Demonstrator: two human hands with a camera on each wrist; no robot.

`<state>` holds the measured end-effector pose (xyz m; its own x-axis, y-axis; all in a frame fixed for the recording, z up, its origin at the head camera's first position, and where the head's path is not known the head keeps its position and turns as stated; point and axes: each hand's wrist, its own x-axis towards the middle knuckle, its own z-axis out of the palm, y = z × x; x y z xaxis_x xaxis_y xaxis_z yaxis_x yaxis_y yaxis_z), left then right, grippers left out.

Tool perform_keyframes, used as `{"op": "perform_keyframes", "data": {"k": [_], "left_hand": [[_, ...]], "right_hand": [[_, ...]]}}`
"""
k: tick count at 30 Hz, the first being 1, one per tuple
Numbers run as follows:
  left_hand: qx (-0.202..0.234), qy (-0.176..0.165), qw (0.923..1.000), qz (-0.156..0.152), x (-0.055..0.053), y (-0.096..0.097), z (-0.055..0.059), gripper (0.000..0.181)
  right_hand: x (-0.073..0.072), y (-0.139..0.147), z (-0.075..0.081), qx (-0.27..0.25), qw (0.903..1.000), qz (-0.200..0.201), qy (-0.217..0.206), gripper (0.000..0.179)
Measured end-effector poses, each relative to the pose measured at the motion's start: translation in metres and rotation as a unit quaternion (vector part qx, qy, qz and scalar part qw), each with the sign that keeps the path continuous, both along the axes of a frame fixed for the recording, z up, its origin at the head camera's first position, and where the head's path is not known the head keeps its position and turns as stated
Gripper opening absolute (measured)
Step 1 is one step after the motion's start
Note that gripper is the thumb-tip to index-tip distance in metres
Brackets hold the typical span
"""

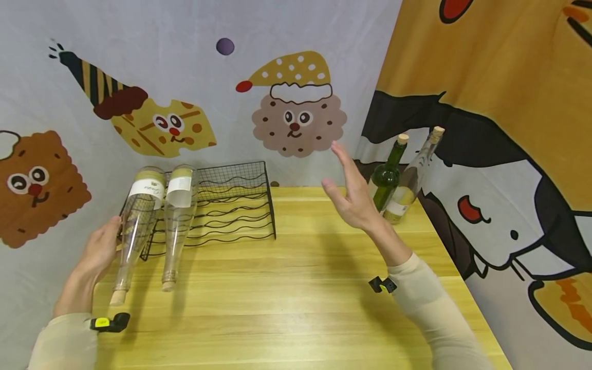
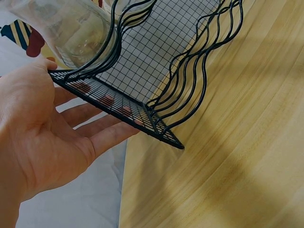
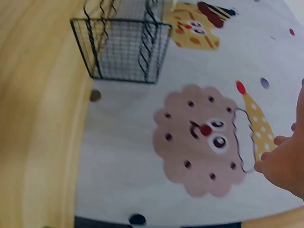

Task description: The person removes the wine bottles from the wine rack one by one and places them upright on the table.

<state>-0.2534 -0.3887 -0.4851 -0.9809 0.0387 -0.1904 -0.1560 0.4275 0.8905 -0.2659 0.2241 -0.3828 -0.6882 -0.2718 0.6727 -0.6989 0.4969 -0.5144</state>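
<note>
Cartoon-printed cloth [image 1: 296, 25] backs the wooden table [image 1: 277, 318]. At its far left corner is a black wire rack [image 1: 231, 190] bearing two corked clear bottles [image 1: 174, 231]; the left grip [image 1: 98, 249] is clamped on the rack's left end. The right grip [image 1: 351, 203], fingers apart, is raised near a green bottle [image 1: 387, 174] and another clear bottle [image 1: 407, 187] by the far right corner.

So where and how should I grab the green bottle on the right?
Probably by the slim neck, under its cork, coming from the left with your right hand: the green bottle stands cork up, and the clear bottle crowds its right side.
</note>
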Motion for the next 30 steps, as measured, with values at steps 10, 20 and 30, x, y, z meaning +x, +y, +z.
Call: {"op": "perform_keyframes", "data": {"k": [10, 20, 30], "left_hand": [[-0.002, 0.004, 0.9999, -0.012, 0.002, 0.0, -0.001, 0.08], [0.007, 0.011, 0.9998, -0.011, 0.001, 0.001, -0.002, 0.083], [0.012, 0.011, 0.9998, -0.011, 0.0, 0.0, -0.003, 0.081]], "right_hand": [[-0.003, -0.038, -0.032, 0.048, 0.9923, 0.039, -0.107, 0.074], [-0.016, -0.066, -0.058, 0.062, 0.9795, 0.059, -0.182, 0.077], [-0.033, -0.086, -0.083, 0.055, 0.9654, 0.043, -0.251, 0.074]]}}
